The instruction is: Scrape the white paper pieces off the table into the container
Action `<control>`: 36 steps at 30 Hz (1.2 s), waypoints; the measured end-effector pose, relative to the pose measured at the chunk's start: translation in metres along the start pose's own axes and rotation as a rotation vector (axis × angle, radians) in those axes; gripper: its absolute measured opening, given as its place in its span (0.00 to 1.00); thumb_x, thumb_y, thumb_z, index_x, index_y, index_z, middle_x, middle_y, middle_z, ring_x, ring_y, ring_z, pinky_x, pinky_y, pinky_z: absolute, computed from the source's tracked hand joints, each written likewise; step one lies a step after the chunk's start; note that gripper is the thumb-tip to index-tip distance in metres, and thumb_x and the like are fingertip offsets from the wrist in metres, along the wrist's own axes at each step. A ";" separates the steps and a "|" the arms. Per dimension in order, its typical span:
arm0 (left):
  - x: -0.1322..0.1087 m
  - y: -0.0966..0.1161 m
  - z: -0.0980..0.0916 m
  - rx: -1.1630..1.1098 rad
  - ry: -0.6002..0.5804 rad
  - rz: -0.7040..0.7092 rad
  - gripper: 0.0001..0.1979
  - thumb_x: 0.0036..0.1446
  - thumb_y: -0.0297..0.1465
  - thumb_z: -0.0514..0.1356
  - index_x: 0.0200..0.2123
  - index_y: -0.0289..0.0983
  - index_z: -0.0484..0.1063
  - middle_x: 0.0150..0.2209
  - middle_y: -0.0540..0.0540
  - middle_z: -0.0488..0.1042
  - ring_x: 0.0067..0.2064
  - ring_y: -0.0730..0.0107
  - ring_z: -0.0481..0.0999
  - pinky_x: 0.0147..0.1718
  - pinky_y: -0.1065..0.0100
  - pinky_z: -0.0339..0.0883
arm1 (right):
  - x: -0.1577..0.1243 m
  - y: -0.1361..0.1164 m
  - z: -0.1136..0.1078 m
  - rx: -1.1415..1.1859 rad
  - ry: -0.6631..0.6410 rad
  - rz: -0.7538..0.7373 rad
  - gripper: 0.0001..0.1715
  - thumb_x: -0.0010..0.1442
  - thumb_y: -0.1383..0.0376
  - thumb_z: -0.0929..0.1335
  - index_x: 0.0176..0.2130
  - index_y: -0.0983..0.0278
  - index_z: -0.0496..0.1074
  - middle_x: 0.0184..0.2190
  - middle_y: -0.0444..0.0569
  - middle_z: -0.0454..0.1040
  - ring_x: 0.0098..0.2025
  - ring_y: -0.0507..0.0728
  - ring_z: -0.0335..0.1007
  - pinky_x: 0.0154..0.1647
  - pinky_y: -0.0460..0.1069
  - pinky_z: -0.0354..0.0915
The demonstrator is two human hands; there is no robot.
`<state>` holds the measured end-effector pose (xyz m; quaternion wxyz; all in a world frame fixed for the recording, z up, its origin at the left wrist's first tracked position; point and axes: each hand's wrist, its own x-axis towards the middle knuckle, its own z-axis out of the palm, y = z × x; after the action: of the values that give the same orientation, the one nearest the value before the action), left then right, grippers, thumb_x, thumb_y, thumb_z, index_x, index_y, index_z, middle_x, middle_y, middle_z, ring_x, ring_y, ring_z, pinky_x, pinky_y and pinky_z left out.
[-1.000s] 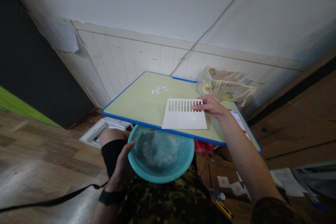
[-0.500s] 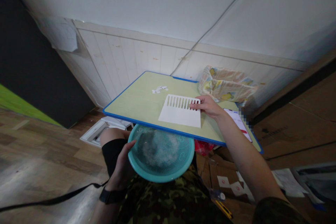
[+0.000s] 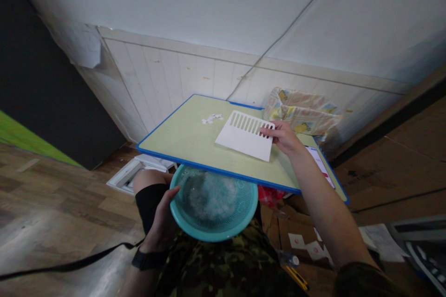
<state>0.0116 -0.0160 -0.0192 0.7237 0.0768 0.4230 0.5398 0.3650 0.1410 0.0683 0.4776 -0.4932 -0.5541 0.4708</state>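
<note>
With left hand (image 3: 164, 216), grips the colander (image 3: 213, 202) by its rim, probably to steady it, partly under the table (image 3: 181, 137). Above, right of scraps (image 3: 216, 116) (too small to identify), pinches the scraper (image 3: 245, 141) at its slots with right hand (image 3: 284, 137), likely for purchase.

Nothing is legible: dark print (image 3: 362, 174) on the cardboard (image 3: 379, 153) right of the surface (image 3: 174, 134) is too blurred, as are small red marks (image 3: 297, 242) on white cards (image 3: 292, 240) low on its near side.
</note>
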 end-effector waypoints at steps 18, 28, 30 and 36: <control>0.003 0.000 -0.003 -0.016 -0.006 -0.005 0.15 0.63 0.29 0.57 0.33 0.30 0.84 0.28 0.39 0.85 0.40 0.50 0.86 0.46 0.61 0.77 | 0.000 0.005 -0.006 -0.218 -0.122 0.028 0.26 0.40 0.51 0.80 0.32 0.67 0.78 0.26 0.49 0.79 0.25 0.55 0.73 0.21 0.47 0.66; -0.002 0.001 0.001 0.014 -0.016 -0.001 0.14 0.61 0.29 0.59 0.33 0.32 0.84 0.25 0.42 0.85 0.41 0.50 0.85 0.46 0.60 0.77 | -0.005 0.001 0.001 -0.251 -0.359 -0.012 0.21 0.47 0.53 0.79 0.33 0.67 0.79 0.26 0.47 0.78 0.24 0.51 0.69 0.21 0.44 0.60; -0.003 0.001 0.002 0.020 -0.016 0.000 0.13 0.61 0.30 0.59 0.32 0.32 0.84 0.26 0.42 0.85 0.41 0.50 0.85 0.46 0.59 0.77 | -0.005 0.001 0.002 -0.224 -0.385 0.004 0.20 0.47 0.54 0.79 0.33 0.67 0.79 0.26 0.47 0.78 0.24 0.51 0.70 0.22 0.45 0.60; -0.004 0.001 0.003 0.023 -0.027 0.005 0.15 0.63 0.29 0.57 0.33 0.31 0.84 0.25 0.41 0.85 0.43 0.49 0.85 0.48 0.59 0.76 | -0.008 0.001 0.003 -0.175 -0.402 0.032 0.20 0.46 0.55 0.80 0.33 0.67 0.80 0.26 0.47 0.78 0.25 0.52 0.71 0.24 0.45 0.62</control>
<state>0.0124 -0.0182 -0.0143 0.7270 0.0933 0.4194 0.5356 0.3629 0.1331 0.0669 0.3053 -0.4380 -0.6690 0.5171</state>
